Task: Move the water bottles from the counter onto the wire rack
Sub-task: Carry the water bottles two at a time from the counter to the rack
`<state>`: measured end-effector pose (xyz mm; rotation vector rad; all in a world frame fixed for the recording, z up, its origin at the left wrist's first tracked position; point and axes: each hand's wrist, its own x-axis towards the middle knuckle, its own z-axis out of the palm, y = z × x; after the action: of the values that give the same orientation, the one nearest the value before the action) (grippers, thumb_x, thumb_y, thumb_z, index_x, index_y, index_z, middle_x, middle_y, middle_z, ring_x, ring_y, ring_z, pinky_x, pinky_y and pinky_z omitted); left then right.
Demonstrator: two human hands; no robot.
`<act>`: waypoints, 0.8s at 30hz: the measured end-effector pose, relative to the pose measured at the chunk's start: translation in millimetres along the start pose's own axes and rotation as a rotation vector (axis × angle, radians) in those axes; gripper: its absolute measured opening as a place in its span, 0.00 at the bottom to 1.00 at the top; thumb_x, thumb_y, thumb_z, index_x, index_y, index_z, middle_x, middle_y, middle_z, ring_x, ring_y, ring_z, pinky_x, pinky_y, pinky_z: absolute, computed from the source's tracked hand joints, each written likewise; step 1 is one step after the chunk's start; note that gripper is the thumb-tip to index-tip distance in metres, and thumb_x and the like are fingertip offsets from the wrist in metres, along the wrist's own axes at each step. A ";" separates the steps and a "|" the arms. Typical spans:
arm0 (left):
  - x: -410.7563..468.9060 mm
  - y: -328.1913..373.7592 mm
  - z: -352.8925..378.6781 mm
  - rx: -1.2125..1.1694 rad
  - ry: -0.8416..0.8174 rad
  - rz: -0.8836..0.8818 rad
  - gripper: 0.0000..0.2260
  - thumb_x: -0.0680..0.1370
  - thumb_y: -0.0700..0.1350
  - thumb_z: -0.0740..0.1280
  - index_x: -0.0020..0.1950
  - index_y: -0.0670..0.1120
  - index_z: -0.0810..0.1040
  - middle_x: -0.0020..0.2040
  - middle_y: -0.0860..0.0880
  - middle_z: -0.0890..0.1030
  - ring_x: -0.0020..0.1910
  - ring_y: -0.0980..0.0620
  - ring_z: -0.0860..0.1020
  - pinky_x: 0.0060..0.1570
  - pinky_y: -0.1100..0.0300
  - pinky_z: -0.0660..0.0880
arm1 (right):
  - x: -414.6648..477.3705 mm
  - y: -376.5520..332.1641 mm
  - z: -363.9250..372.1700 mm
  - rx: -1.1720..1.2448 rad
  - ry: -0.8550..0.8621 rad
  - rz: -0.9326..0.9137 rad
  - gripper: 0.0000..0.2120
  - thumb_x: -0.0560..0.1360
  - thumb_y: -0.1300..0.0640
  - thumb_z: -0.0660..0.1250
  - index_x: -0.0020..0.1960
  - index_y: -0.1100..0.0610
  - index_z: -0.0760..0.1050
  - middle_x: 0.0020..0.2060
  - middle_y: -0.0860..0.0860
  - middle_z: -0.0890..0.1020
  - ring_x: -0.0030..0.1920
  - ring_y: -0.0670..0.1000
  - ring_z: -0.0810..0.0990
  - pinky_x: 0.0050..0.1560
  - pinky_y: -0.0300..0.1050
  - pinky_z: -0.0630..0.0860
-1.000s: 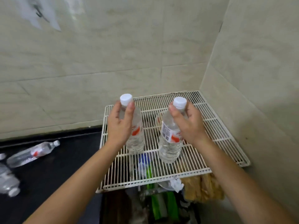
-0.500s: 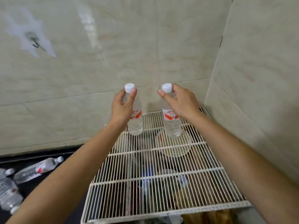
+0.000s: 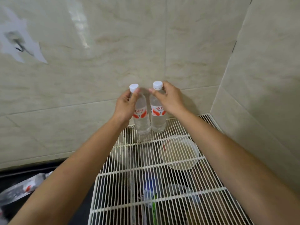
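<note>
Two clear water bottles with white caps and red-and-white labels stand upright side by side at the back edge of the white wire rack point(image 3: 162, 169), against the tiled wall. My left hand point(image 3: 125, 106) grips the left bottle point(image 3: 142, 117) at its neck and shoulder. My right hand point(image 3: 168, 99) holds the right bottle point(image 3: 157, 118) near its cap. The bottle bases touch or nearly touch the rack wires. Another bottle point(image 3: 19, 189) lies on its side on the dark counter at the lower left, partly hidden by my left forearm.
A round translucent lid or dish point(image 3: 179, 152) shows through the rack just right of the bottles. Clutter, including a blue and green item point(image 3: 151, 192), lies beneath the rack. Tiled walls close in behind and on the right. The black counter point(image 3: 9, 176) lies left.
Both hands carried the bottles from the rack's front to its back edge and brought them close together. The view moved forward and tilted up the wall.
</note>
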<state>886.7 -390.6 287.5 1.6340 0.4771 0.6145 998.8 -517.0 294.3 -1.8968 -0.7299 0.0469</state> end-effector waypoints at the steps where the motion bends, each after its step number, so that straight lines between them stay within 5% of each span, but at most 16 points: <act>1: 0.8 -0.2 -2.8 0.013 -0.001 0.002 0.15 0.82 0.55 0.65 0.61 0.48 0.81 0.56 0.49 0.85 0.55 0.52 0.83 0.54 0.56 0.79 | 0.0 -1.2 1.5 0.020 0.023 0.005 0.15 0.76 0.41 0.71 0.53 0.51 0.77 0.44 0.45 0.82 0.45 0.46 0.81 0.41 0.41 0.75; 4: -1.2 -2.8 -6.5 0.031 -0.013 0.013 0.12 0.82 0.54 0.65 0.60 0.50 0.82 0.54 0.52 0.85 0.53 0.57 0.83 0.50 0.62 0.78 | -3.9 3.7 6.1 0.073 0.089 0.009 0.13 0.76 0.42 0.71 0.51 0.51 0.77 0.42 0.42 0.81 0.41 0.40 0.78 0.37 0.33 0.70; 6: -2.2 -6.1 -7.1 0.029 -0.004 0.019 0.10 0.82 0.54 0.65 0.57 0.52 0.82 0.52 0.53 0.85 0.50 0.60 0.83 0.48 0.63 0.78 | -9.8 11.8 10.3 0.089 0.116 -0.023 0.15 0.76 0.41 0.71 0.49 0.53 0.78 0.41 0.45 0.82 0.39 0.44 0.77 0.36 0.34 0.69; 10: -5.9 -11.2 -11.1 0.023 0.041 0.064 0.12 0.81 0.54 0.65 0.57 0.49 0.82 0.52 0.52 0.85 0.52 0.57 0.83 0.52 0.58 0.80 | -16.8 22.7 13.3 0.044 0.051 -0.030 0.17 0.77 0.39 0.68 0.46 0.53 0.75 0.38 0.45 0.75 0.39 0.45 0.72 0.37 0.33 0.65; 14: -7.4 -18.4 -16.0 0.054 0.033 0.069 0.12 0.81 0.58 0.65 0.59 0.54 0.81 0.58 0.49 0.83 0.58 0.53 0.82 0.59 0.53 0.79 | -18.4 26.4 17.2 -0.080 -0.068 -0.013 0.29 0.77 0.28 0.55 0.59 0.51 0.75 0.55 0.51 0.78 0.58 0.52 0.77 0.58 0.53 0.75; 18: -9.9 -16.4 -23.1 0.010 -0.039 0.033 0.15 0.82 0.55 0.64 0.66 0.52 0.78 0.61 0.52 0.83 0.61 0.56 0.81 0.58 0.57 0.77 | -28.1 30.1 24.9 -0.025 -0.255 0.033 0.36 0.78 0.28 0.54 0.79 0.46 0.55 0.76 0.50 0.69 0.72 0.55 0.72 0.71 0.61 0.69; 24: -11.8 -21.8 -23.1 -0.049 -0.044 0.008 0.15 0.82 0.50 0.66 0.68 0.53 0.76 0.62 0.54 0.83 0.62 0.53 0.81 0.63 0.49 0.77 | -30.8 33.4 40.0 -0.007 -0.198 -0.006 0.38 0.74 0.24 0.55 0.78 0.36 0.50 0.77 0.49 0.68 0.70 0.55 0.75 0.70 0.65 0.70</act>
<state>863.7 -377.0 266.6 1.6004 0.4198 0.5906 975.1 -508.4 239.2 -1.9145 -0.8695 0.2310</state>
